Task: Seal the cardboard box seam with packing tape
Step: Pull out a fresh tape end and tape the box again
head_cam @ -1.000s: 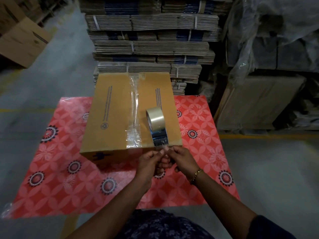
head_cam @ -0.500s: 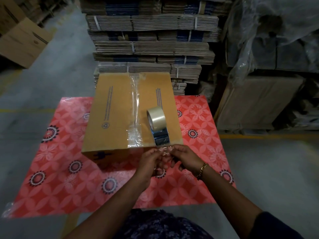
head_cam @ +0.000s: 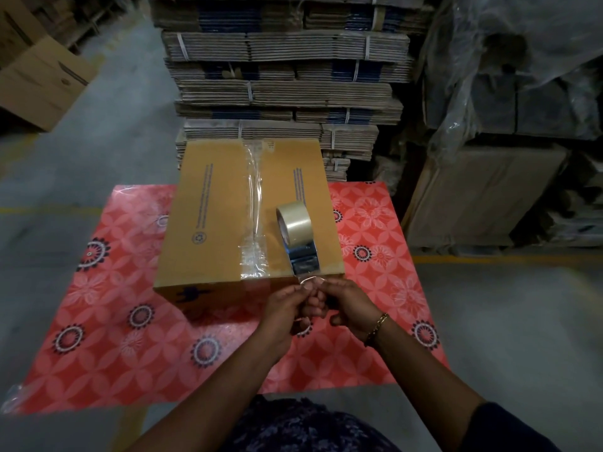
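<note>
A packing area inside a warehouse.

Behind the table (head_cam: 98, 321) with its red flowered cover stands a high stack of flat cartons (head_cam: 280, 76), tied in bundles with straps. To the right of the stack are goods under plastic wrap (head_cam: 522, 60) and a large brown box (head_cam: 473, 197). To the left of it lies an open carton (head_cam: 39, 83) on the grey concrete floor (head_cam: 98, 132), which has yellow lines.

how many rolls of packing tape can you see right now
1. The tape roll stands on edge on the cardboard box, right of the taped seam, its free end pinched by both hands. Others may be hidden.
</note>
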Motion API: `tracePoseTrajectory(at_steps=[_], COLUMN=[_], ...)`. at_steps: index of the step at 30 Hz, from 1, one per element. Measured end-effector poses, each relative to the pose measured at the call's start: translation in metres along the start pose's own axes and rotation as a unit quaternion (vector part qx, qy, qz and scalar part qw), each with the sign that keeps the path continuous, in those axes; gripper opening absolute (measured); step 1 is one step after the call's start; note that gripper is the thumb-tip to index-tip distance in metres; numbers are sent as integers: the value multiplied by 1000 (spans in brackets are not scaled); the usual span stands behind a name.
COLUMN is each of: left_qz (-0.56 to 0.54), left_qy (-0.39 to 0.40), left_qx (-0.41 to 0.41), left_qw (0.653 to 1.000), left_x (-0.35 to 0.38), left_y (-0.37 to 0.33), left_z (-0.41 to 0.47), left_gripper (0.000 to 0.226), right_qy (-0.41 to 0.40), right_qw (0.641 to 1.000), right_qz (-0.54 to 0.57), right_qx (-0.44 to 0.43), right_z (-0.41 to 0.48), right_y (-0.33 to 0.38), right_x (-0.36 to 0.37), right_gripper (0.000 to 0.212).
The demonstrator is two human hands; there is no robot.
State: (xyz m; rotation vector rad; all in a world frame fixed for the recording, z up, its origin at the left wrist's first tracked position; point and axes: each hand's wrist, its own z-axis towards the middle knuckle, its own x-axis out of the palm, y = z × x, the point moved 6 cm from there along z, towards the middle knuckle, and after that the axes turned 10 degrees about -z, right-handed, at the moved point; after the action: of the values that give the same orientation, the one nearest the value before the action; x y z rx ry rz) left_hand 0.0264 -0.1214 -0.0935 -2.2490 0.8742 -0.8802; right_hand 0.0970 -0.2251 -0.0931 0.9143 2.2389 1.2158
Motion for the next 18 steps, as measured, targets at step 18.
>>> tracePoseTrajectory(at_steps=[18], left_qz=[330], left_qy=[4], left_qx=[179], left_qw=[927], left_x=[-55], left_y=[-36], left_z=[20], left_gripper=[19], right_qy=[-246], right_qw=[915], right_qz=[-266], right_qx=[-177], right_z=[19], right_y=[60], right_x=[-30], right_gripper=[49])
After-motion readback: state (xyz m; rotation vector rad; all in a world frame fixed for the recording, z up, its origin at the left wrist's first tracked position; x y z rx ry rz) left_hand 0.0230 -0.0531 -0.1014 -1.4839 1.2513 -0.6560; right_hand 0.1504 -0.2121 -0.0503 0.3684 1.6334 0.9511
